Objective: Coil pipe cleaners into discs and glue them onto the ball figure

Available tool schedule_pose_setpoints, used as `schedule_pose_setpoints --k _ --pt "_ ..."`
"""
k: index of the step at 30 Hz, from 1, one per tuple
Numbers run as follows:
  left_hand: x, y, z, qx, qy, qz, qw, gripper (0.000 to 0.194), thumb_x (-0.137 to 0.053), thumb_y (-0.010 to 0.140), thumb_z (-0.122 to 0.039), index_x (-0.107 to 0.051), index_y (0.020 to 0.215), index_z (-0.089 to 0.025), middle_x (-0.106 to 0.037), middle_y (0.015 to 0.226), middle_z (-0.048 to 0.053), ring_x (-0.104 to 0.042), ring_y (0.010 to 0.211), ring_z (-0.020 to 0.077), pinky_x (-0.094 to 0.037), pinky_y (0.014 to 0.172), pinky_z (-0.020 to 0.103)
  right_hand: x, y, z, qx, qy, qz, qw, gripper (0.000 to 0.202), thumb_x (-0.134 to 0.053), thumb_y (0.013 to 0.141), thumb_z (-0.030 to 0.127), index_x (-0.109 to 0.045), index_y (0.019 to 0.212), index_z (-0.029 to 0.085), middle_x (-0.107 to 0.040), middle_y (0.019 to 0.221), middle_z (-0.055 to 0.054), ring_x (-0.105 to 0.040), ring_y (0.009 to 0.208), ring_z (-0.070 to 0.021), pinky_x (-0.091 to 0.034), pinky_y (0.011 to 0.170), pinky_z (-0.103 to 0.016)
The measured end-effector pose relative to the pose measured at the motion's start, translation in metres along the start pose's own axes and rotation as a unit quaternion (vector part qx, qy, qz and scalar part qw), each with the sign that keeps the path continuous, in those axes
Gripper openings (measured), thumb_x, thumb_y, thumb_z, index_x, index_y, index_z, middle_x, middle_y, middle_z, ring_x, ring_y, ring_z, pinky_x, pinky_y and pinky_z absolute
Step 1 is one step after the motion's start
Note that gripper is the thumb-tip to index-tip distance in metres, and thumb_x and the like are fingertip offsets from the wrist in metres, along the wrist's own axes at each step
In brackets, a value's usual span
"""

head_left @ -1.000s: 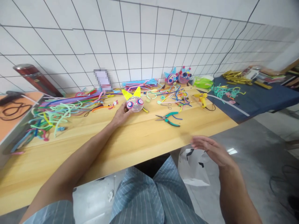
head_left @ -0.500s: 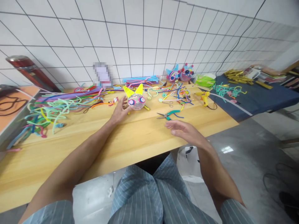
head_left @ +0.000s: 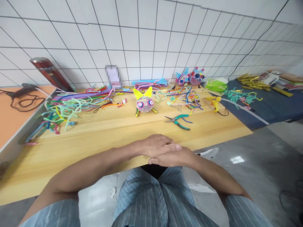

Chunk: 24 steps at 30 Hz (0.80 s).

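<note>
At the table's front edge my left hand (head_left: 157, 145) lies flat across my right hand (head_left: 174, 158), fingers stretched out and holding nothing. The right hand rests beneath it, its fingers partly covered, with no object seen in it. Beyond them a clear round ball figure (head_left: 145, 105) stands on short dark and yellow legs. It has yellow pointed ears and pink-and-blue ringed eyes. To the right, pliers with green handles (head_left: 178, 120) lie open beside a short blue pipe cleaner (head_left: 187, 121). Neither hand touches these.
Loose pipe cleaners (head_left: 68, 108) are heaped at the left. A red thermos (head_left: 53, 75) stands behind them. A yellow glue gun (head_left: 215, 103), scissors (head_left: 176, 107) and scattered pipe-cleaner pieces lie on the right. Two finished-looking ball figures (head_left: 197, 76) sit against the tiled wall.
My left hand has let go of the ball figure and drawn back to the table edge. My right hand has moved left and slightly nearer me, under the left. The view has shifted.
</note>
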<state>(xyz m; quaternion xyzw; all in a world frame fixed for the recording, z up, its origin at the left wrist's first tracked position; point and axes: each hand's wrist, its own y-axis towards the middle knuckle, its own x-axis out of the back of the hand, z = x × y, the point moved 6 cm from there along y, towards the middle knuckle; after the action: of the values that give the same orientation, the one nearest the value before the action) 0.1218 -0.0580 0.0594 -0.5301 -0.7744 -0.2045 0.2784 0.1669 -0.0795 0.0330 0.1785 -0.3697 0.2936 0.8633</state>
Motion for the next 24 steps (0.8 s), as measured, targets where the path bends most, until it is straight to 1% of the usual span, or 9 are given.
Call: schedule_pose_setpoints --k 2,5,7,9,12,15,17,20,24 --pt "0.017 -0.013 0.017 0.022 -0.074 -0.042 0.996 0.059 -0.035 0.108 -0.063 -0.076 0.093 -0.023 -0.082 0.098 0.009 -0.076 0.09 0.0283 -0.061 0.081 0.041 0.007 0.006 0.01 0.02 -0.013 0.019 1.0 0.019 -0.076 0.086 0.044 -0.085 0.098 0.032 -0.083 0.094 0.002 -0.076 0.087 -0.0236 -0.059 0.076 -0.032" --pt "0.062 -0.044 0.056 0.056 -0.07 -0.259 0.962 0.046 -0.049 0.105 -0.062 -0.073 0.094 -0.024 -0.078 0.094 0.006 -0.073 0.086 0.0249 -0.06 0.08 0.039 0.046 0.022 0.002 0.012 0.001 0.004 1.0 0.019 -0.067 0.095 0.036 -0.083 0.1 0.027 -0.083 0.1 -0.002 -0.075 0.09 -0.0211 -0.057 0.084 -0.033" --pt "0.089 -0.066 0.09 0.097 -0.01 -0.41 0.907 0.037 -0.065 0.096 -0.06 -0.071 0.102 -0.023 -0.076 0.097 0.007 -0.071 0.086 0.0253 -0.06 0.084 0.042 0.08 0.037 -0.028 -0.045 0.018 -0.059 0.997 0.021 -0.063 0.097 0.036 -0.08 0.095 0.025 -0.08 0.088 0.0 -0.072 0.079 -0.0186 -0.056 0.079 -0.032" --pt "0.105 -0.073 0.127 0.138 0.006 -0.48 0.866 0.05 -0.078 0.085 -0.055 -0.066 0.12 -0.022 -0.072 0.12 0.012 -0.07 0.1 0.0283 -0.06 0.092 0.047 0.111 0.053 -0.068 -0.097 0.031 -0.168 0.981 0.018 -0.068 0.092 0.036 -0.078 0.098 0.023 -0.08 0.096 -0.003 -0.073 0.086 -0.0205 -0.057 0.084 -0.036" --pt "0.119 -0.059 0.175 0.156 -0.044 -0.503 0.849 0.09 -0.091 0.071 -0.049 -0.049 0.146 -0.021 -0.053 0.155 0.021 -0.062 0.132 0.0363 -0.053 0.11 0.055 0.125 0.084 -0.123 -0.15 0.068 -0.238 0.957 0.053 -0.085 0.074 0.036 -0.072 0.123 0.021 -0.076 0.128 -0.012 -0.072 0.109 -0.0288 -0.059 0.096 -0.047" --pt "0.128 -0.036 0.199 0.119 -0.105 -0.487 0.859 0.104 -0.096 0.067 -0.05 -0.043 0.15 -0.019 -0.047 0.16 0.024 -0.055 0.143 0.039 -0.048 0.118 0.055 0.108 0.117 -0.148 -0.128 0.153 -0.199 0.959 0.089 -0.09 0.065 0.037 -0.058 0.147 0.023 -0.064 0.149 -0.016 -0.068 0.125 -0.0321 -0.059 0.103 -0.052" --pt "0.13 -0.027 0.203 0.09 -0.135 -0.471 0.867 0.1 -0.095 0.068 -0.055 -0.046 0.147 -0.019 -0.054 0.154 0.022 -0.059 0.14 0.0377 -0.051 0.116 0.052 0.095 0.13 -0.153 -0.101 0.204 -0.182 0.957 0.095 -0.089 0.067 0.04 -0.052 0.152 0.023 -0.064 0.15 -0.015 -0.069 0.124 -0.0307 -0.059 0.104 -0.051" --pt "0.13 -0.025 0.204 0.067 -0.146 -0.454 0.876 0.091 -0.092 0.074 -0.059 -0.05 0.144 -0.019 -0.062 0.147 0.019 -0.062 0.137 0.0354 -0.052 0.117 0.049 0.087 0.135 -0.159 -0.099 0.219 -0.212 0.947 0.092 -0.087 0.071 0.044 -0.052 0.153 0.022 -0.065 0.148 -0.014 -0.07 0.124 -0.0299 -0.059 0.106 -0.049" --pt "0.131 -0.027 0.205 0.057 -0.136 -0.445 0.883 0.086 -0.089 0.079 -0.058 -0.052 0.148 -0.02 -0.062 0.151 0.017 -0.06 0.141 0.0349 -0.046 0.123 0.05 0.082 0.132 -0.169 -0.113 0.211 -0.243 0.94 0.086 -0.087 0.074 0.046 -0.055 0.15 0.021 -0.067 0.146 -0.014 -0.071 0.121 -0.0307 -0.059 0.106 -0.05"
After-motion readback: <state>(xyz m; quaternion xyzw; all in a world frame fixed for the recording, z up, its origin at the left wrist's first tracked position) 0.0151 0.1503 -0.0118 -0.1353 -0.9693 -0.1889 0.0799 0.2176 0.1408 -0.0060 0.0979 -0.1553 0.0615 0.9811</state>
